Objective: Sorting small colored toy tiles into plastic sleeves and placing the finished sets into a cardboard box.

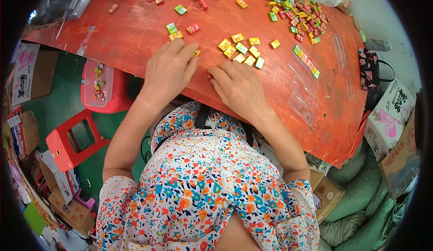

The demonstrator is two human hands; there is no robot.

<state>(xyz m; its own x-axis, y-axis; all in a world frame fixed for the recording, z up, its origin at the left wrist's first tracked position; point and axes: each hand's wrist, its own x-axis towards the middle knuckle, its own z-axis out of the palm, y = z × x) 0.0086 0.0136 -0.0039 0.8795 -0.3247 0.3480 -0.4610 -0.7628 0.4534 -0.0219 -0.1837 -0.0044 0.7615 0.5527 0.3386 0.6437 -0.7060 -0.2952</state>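
Note:
My left hand (169, 68) is over the near edge of the red table, fingers bent. A small yellow box (197, 52) shows between its forefinger and thumb. Just past its knuckles lie yellow boxes (176, 35), a green box (171, 28) and a red box (193, 28). My right hand (239, 86) is closed low at the table edge, with a bit of a small red box (209, 76) peeking out at its fingertips; the fingers hide the rest. Beyond that hand sits a loose cluster of yellow boxes (241, 48).
A big pile of small coloured boxes (302, 18) lies at the far right. Nearer are a filled row of boxes (306, 61) and clear plastic trays (302, 100). A red stool (74, 138) and a clear tub (98, 86) stand left, below the table; cartons (390, 115) stand right.

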